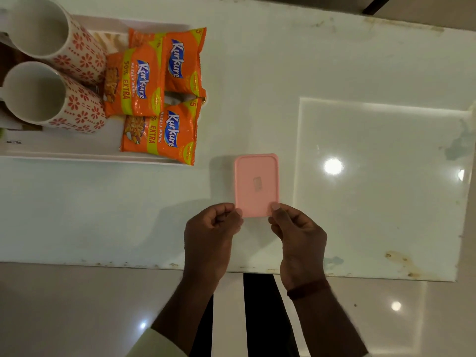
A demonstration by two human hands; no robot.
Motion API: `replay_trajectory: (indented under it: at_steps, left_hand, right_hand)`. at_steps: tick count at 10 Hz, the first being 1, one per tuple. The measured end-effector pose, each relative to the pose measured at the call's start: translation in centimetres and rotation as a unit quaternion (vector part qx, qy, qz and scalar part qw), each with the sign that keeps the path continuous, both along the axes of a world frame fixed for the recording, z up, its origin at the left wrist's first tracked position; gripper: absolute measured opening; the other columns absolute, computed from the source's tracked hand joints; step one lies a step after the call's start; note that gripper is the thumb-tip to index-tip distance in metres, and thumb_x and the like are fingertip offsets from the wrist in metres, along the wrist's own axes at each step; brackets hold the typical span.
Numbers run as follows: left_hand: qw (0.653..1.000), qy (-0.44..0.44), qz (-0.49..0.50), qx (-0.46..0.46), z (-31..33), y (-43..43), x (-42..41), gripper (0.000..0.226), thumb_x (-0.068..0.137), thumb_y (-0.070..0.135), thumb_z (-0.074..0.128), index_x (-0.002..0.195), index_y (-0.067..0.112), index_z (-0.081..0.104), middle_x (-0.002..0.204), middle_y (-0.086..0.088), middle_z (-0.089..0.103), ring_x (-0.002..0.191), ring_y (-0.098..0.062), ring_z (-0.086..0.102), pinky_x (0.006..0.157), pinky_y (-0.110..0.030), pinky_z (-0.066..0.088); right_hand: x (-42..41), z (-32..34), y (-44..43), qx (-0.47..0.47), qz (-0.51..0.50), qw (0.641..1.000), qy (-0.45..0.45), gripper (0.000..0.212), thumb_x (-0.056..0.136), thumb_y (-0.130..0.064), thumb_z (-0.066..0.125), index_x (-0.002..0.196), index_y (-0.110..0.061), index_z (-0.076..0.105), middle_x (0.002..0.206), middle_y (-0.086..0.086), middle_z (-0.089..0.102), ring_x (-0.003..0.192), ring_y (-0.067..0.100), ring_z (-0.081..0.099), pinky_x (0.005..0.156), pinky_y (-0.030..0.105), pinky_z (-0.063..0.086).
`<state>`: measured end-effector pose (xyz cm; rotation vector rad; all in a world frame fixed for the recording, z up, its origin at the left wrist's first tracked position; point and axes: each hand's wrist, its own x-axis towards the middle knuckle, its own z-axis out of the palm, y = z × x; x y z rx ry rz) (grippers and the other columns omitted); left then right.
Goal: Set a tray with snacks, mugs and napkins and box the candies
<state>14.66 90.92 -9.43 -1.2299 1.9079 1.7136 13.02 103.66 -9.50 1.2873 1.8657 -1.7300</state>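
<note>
Head view, near to far. Nearest, two forearms reach over the near edge of the white counter (pixel 360 73), the right wrist bearing a dark band (pixel 307 289). The left hand (pixel 210 235) is curled, its thumb pressed on the near left corner of the pink box lid (pixel 256 185); the right hand (pixel 300 235) is likewise curled, its thumb tip pressed on the near right corner. Both hands thus pinch the near short edge of the lid, which lies flat and appears seated on its box; the box body and any contents are hidden beneath it. The lid lies near the middle of the counter's width, closer to the near edge than the far one, its long sides running away from the viewer. Beyond it, toward the far left corner of the counter, stands a white tray (pixel 77 157). On the tray's right part lie three orange snack packets (pixel 157 99), overlapping one another, the nearest reaching the tray's near right corner. Left of the packets, two white mugs with red floral print (pixel 85 86) stand side by side, touching the packets, their interiors empty.
</note>
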Motion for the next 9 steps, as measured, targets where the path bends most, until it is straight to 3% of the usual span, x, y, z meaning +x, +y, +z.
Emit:
replay_trajectory:
  at_steps: [2, 3, 4, 6, 7, 8, 9]
  left_hand:
    - [0.995, 0.041, -0.006, -0.095, 1.0, -2.1, -4.5, 0.015, 0.079, 0.029, 0.070, 0.071, 0.041, 0.068, 0.068, 0.016, 0.073, 0.069, -0.011, 0.072, 0.072, -0.037, 0.062]
    - [0.987, 0.050, -0.012, -0.152, 0.9, -3.0, -6.0, 0.007, 0.081, 0.029, 0.069, 0.086, 0.030, 0.074, 0.071, 0.019, 0.071, 0.069, -0.009, 0.072, 0.074, -0.038, 0.062]
    - [0.977, 0.063, -0.026, -0.201, 0.4, -3.5, -6.7, 0.015, 0.084, 0.029, 0.069, 0.093, 0.018, 0.076, 0.072, 0.020, 0.066, 0.070, -0.010, 0.071, 0.076, -0.039, 0.061]
    - [0.947, 0.093, -0.106, -0.287, -0.1, -3.6, -6.6, 0.023, 0.091, 0.031, 0.064, 0.090, 0.011, 0.076, 0.076, 0.001, 0.074, 0.063, -0.011, 0.069, 0.072, -0.028, 0.058]
    - [0.938, 0.086, -0.139, -0.307, 0.2, -3.5, -6.3, 0.031, 0.092, 0.037, 0.062, 0.103, 0.010, 0.074, 0.085, -0.001, 0.077, 0.065, -0.012, 0.071, 0.076, -0.033, 0.060]
    - [0.918, 0.131, -0.145, -0.344, 1.8, -4.1, -5.8, 0.038, 0.090, 0.042, 0.063, 0.112, 0.011, 0.071, 0.089, -0.003, 0.077, 0.071, -0.014, 0.073, 0.075, -0.031, 0.059]
    - [0.870, 0.198, -0.208, -0.400, 4.6, -5.2, -4.9, 0.034, 0.091, 0.036, 0.065, 0.109, 0.008, 0.070, 0.097, -0.006, 0.074, 0.087, -0.019, 0.069, 0.075, -0.030, 0.056]
  right_hand:
    - [-4.3, 0.8, -2.9, -0.047, -0.032, 0.998, 0.027, 0.011, 0.079, -0.017, 0.082, 0.068, -0.022, 0.080, 0.068, 0.000, 0.075, 0.063, 0.008, 0.067, 0.062, 0.018, 0.055]
    - [-5.7, 0.3, -4.6, -0.045, -0.037, 0.998, 0.032, 0.012, 0.079, -0.016, 0.082, 0.069, -0.022, 0.078, 0.065, -0.002, 0.074, 0.060, 0.006, 0.067, 0.061, 0.017, 0.055]
    - [-6.3, -0.5, -5.6, -0.034, -0.046, 0.998, 0.028, 0.013, 0.079, -0.017, 0.082, 0.070, -0.024, 0.076, 0.063, -0.005, 0.074, 0.059, 0.006, 0.067, 0.061, 0.018, 0.055]
    - [-6.2, -1.6, -6.3, 0.012, -0.045, 0.999, 0.020, 0.015, 0.078, -0.021, 0.083, 0.067, -0.026, 0.075, 0.061, -0.007, 0.073, 0.057, 0.005, 0.067, 0.059, 0.019, 0.055]
    - [-6.2, -1.2, -6.4, 0.011, -0.041, 0.999, 0.006, 0.007, 0.077, -0.026, 0.084, 0.080, -0.022, 0.078, 0.069, -0.006, 0.075, 0.067, 0.009, 0.070, 0.065, 0.023, 0.058]
    - [-5.9, -0.4, -6.3, 0.061, 0.003, 0.998, 0.008, 0.043, 0.078, -0.044, 0.079, 0.113, -0.020, 0.072, 0.092, -0.009, 0.073, 0.086, 0.005, 0.068, 0.078, 0.023, 0.055]
    - [-5.0, 2.7, -6.2, 0.189, 0.108, 0.974, 0.061, 0.055, 0.085, -0.052, 0.068, 0.130, -0.022, 0.060, 0.113, -0.011, 0.064, 0.097, -0.003, 0.061, 0.088, 0.022, 0.051]
